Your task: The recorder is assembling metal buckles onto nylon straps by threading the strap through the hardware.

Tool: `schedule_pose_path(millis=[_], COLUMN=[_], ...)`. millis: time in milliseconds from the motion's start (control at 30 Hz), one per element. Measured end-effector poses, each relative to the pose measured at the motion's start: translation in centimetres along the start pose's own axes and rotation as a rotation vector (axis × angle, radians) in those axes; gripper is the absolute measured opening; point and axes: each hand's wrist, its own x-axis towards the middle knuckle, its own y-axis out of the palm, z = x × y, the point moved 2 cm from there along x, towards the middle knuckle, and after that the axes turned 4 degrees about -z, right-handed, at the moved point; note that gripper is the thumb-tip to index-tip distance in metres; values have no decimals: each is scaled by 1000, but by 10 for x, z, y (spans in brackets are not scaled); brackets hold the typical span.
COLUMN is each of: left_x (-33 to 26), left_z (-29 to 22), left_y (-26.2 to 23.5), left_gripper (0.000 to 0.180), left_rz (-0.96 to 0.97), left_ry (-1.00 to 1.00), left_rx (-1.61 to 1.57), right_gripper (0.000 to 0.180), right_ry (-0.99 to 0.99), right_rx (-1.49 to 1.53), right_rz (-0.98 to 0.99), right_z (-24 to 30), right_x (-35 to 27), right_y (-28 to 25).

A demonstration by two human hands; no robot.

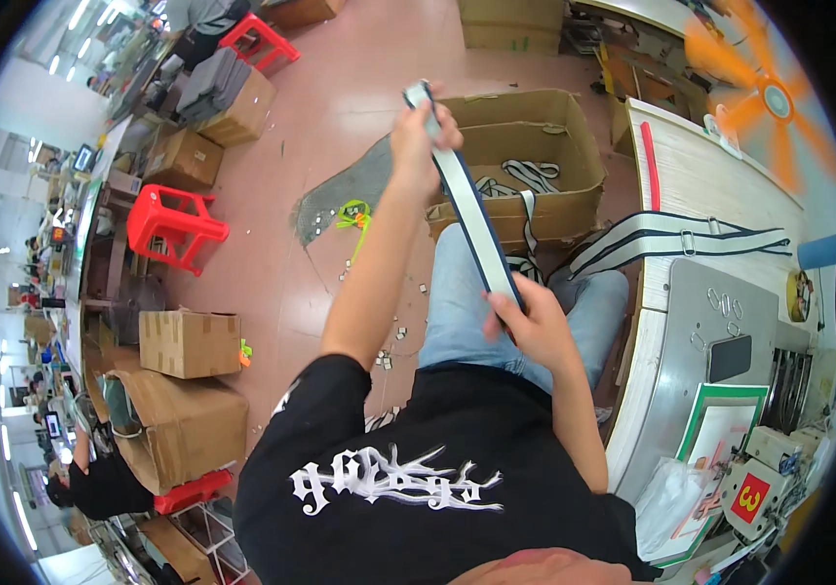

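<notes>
The left hand (423, 136) is raised, fingers closed around the upper end of a grey strap (471, 200) with dark edges. The right hand (525, 327) pinches its lower end above the lap. Behind, an open cardboard box (574, 146) seems to hold similar straps.

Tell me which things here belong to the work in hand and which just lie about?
In use: strap stretched between left hand and right hand; open cardboard box holding more straps.
Lying about: red stool, closed carton, orange fan, straps on bench.
</notes>
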Motion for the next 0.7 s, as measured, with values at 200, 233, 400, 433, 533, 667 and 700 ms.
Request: schedule_pose_path(millis=[200, 233, 400, 433, 533, 667, 700], left_x=[140, 148, 166, 163, 150, 133, 126], left_z=[-64, -73, -104, -118, -131, -141, -130], left_y=[-133, -149, -217, -223, -232, -195, -179], left_gripper=[22, 22, 20, 19, 19, 26, 28], left_rz=[-280, -307, -591, -628, -709, -444, -363], left_ry=[162, 188, 268, 288, 304, 394, 325], left_rx=[101, 124, 316, 313, 324, 556, 504], right_gripper=[26, 26, 54, 39, 48, 41, 40], right_ry=[144, 98, -609, -239, -343, -338, -466], right_rx=[32, -11, -488, -304, -296, -246, -119], right_rz=[10, 12, -685, -217, -547, -719, -576], right_z=[56, 72, 27, 105, 120, 104, 98], right_x=[-134, -164, -362, -334, -356, -363, -332], right_y=[-59, -76, -150, -143, -123, -127, -134])
